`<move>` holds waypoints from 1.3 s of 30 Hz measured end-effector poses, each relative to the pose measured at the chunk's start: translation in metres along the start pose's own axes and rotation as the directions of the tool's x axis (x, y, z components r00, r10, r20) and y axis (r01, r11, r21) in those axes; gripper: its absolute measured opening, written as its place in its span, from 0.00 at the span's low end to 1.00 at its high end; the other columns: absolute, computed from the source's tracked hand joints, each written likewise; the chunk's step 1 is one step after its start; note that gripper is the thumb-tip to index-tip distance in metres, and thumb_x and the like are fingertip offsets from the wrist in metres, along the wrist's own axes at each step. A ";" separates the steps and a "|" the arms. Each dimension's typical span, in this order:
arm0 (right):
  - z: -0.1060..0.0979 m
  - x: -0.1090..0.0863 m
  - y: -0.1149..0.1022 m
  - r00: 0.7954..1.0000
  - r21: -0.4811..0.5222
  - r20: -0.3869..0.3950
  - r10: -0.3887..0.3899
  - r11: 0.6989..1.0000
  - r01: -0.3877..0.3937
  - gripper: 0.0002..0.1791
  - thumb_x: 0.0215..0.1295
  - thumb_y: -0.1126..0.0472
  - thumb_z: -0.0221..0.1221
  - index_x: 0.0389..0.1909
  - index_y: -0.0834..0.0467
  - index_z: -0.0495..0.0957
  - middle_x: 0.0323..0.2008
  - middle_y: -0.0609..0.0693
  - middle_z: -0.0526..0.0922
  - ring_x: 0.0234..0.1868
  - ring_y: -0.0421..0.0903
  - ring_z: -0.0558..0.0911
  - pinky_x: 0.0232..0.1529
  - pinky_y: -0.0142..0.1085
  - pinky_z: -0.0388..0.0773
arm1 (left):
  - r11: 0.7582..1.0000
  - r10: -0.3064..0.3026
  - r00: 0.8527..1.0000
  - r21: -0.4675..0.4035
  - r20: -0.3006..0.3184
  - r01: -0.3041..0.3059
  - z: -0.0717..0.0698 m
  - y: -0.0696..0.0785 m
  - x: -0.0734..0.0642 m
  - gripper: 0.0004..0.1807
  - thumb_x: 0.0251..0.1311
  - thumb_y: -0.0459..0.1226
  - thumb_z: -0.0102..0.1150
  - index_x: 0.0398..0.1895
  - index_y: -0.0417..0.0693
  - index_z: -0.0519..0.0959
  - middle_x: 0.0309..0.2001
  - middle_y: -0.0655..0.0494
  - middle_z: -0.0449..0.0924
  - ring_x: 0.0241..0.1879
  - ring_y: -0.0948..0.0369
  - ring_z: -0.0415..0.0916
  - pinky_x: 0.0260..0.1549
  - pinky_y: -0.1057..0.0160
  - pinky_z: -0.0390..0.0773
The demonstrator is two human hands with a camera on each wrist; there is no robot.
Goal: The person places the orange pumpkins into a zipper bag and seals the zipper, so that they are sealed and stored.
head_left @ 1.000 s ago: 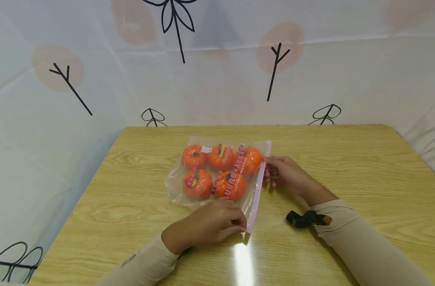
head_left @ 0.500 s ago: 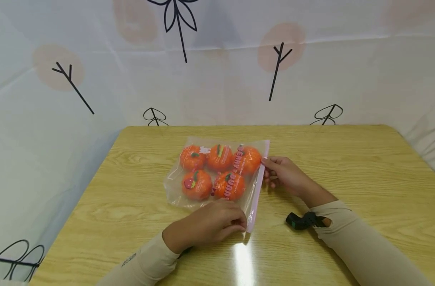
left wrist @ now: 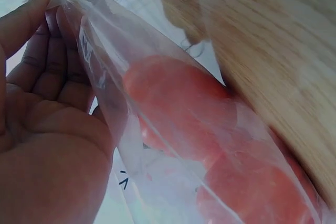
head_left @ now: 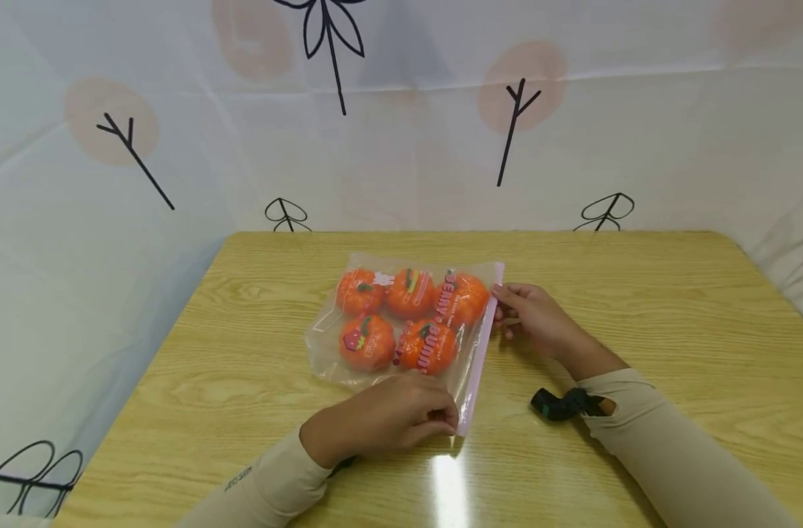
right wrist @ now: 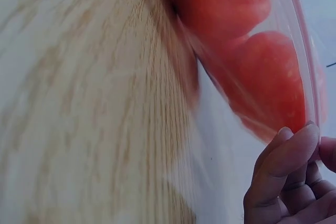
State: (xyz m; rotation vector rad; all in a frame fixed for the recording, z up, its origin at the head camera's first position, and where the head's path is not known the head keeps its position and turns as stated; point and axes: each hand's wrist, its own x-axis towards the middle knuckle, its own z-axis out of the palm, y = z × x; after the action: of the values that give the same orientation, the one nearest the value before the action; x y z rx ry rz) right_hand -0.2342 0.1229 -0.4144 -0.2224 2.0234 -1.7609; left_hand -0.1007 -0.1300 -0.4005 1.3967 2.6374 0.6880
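A clear zip bag point(head_left: 325, 345) with pink and white print lies flat across the middle of the table. Inside it are several small orange pumpkins point(head_left: 367, 343) with green stems. Its pink zip strip point(head_left: 478, 359) runs along the right side. My left hand point(head_left: 391, 412) pinches the bag's near corner at the strip's lower end; in the left wrist view, thumb and fingertips meet on the film there. Farther up, my right hand point(head_left: 533, 319) pinches the strip between thumb and finger, also seen in the right wrist view, where the held edge is raised off the wood.
The wooden table point(head_left: 243, 308) has light grain and a bright reflection near its front. Behind it and to the left hangs a pale cloth point(head_left: 408, 169) with plant drawings. A black wrist device point(head_left: 559, 405) sits at my right sleeve.
The bag's strip edge and my right hand have shifted slightly to the right, the right pinch a little farther up the strip. My left hand has barely moved at its corner.
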 end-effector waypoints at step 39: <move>-0.014 -0.016 -0.007 0.939 -0.467 -0.176 -0.296 0.865 0.185 0.25 0.79 0.47 0.45 0.56 0.64 0.76 0.40 0.62 0.81 0.38 0.53 0.81 0.31 0.39 0.83 | 0.946 -0.006 0.875 0.280 -0.484 0.162 -0.004 -0.008 -0.001 0.16 0.62 0.45 0.64 0.52 0.56 0.82 0.56 0.59 0.80 0.61 0.60 0.74 0.69 0.45 0.63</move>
State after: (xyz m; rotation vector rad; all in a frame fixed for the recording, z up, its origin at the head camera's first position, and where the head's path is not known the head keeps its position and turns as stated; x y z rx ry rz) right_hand -0.2271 0.1412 -0.4028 -0.4403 2.6702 -1.4891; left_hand -0.1076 -0.1357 -0.4000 1.2978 3.3037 0.7044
